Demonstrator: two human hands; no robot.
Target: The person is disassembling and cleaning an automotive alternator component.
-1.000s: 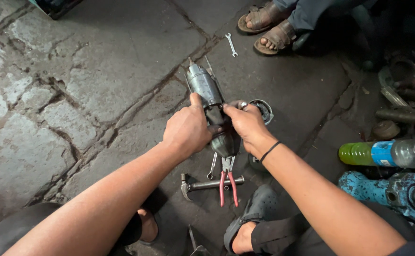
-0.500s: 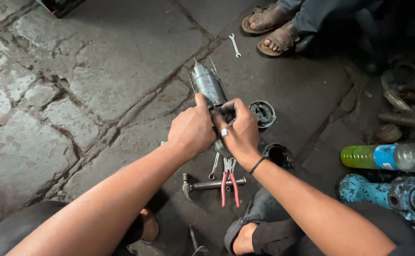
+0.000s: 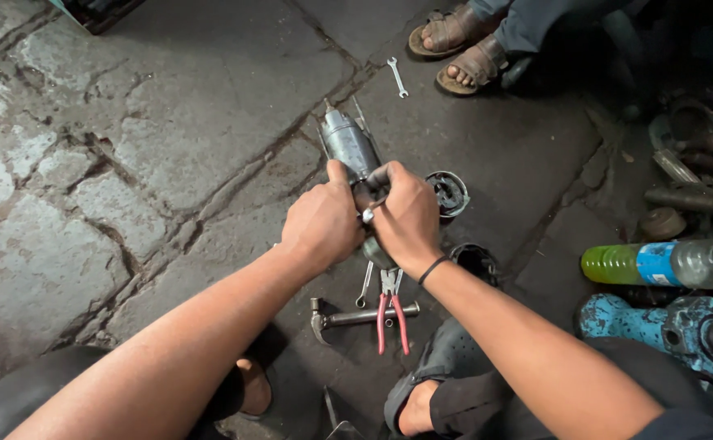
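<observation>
Motor cylinder [image 3: 348, 145] (grey metal, tilted) is clamped by your left hand [image 3: 322, 224] and right hand [image 3: 407, 216], both closed tight, above red-handled pliers [image 3: 390, 308].

Bare forearms, thin black band on right wrist [image 3: 432, 270], dark trousers, seemingly grey-black sandals [image 3: 442, 371]

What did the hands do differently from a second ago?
The right hand slid across the grey metal cylinder until it pressed against the left hand, so both now grip it close together, knuckles touching. Nothing was let go. The red-handled pliers, the hammer, the small spanner and the round cap stayed put on the floor.
</observation>
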